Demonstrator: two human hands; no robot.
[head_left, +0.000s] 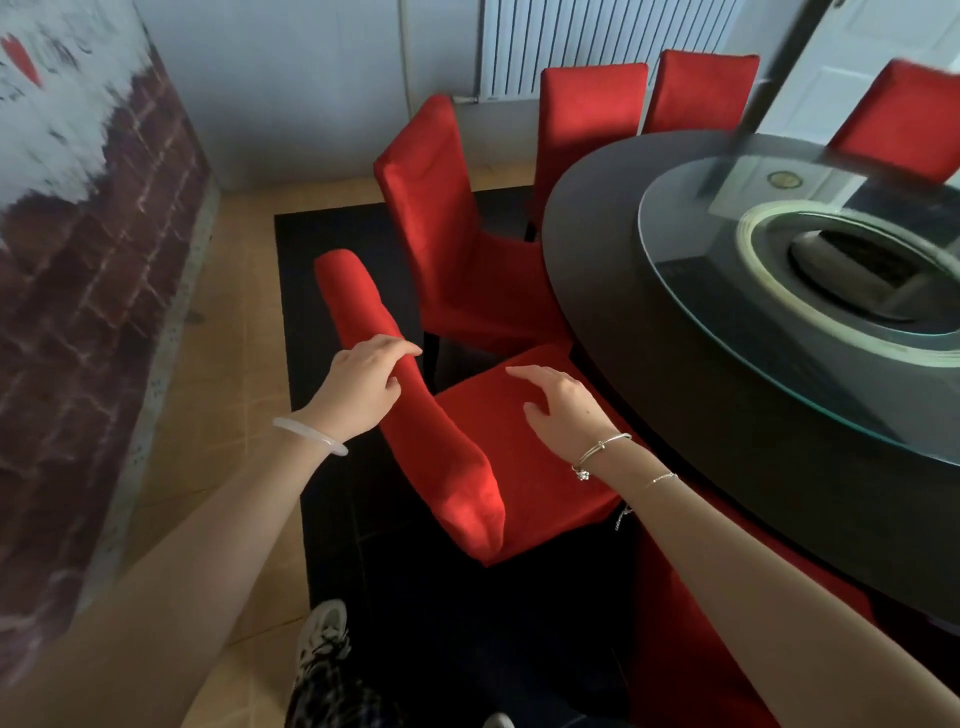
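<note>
Left hand (363, 384), centre of the frame: fingers curled over the top edge of the backrest of the nearest red chair (545, 483), thumb against the backrest's near face, gripping it. A pale bangle (311, 436) sits on this wrist.

Right hand (556, 400), just right of centre: fingers spread and relaxed, holding nothing, palm down over the seat of the same chair. Whether it touches the fabric cannot be told. Thin silver bracelets (602, 452) circle this wrist.

The red chair stands at centre frame on a black rug (322, 312), its seat's far corner at the rim of a round black table (597, 249) that fills the right side.

On the table lies a glass turntable (675, 291). A small round gold emblem (777, 179) shows in the glass at upper right, its marking too small to read.

A second red chair (452, 234) stands just beyond the first. Three more (587, 119) (701, 88) (904, 119) ring the table along the top of the frame.

A white ribbed radiator (571, 41) hangs on the wall at upper centre. A brick-patterned surface (78, 270), blurred, runs down the left edge. A laced shoe (322, 639) shows at the bottom.
</note>
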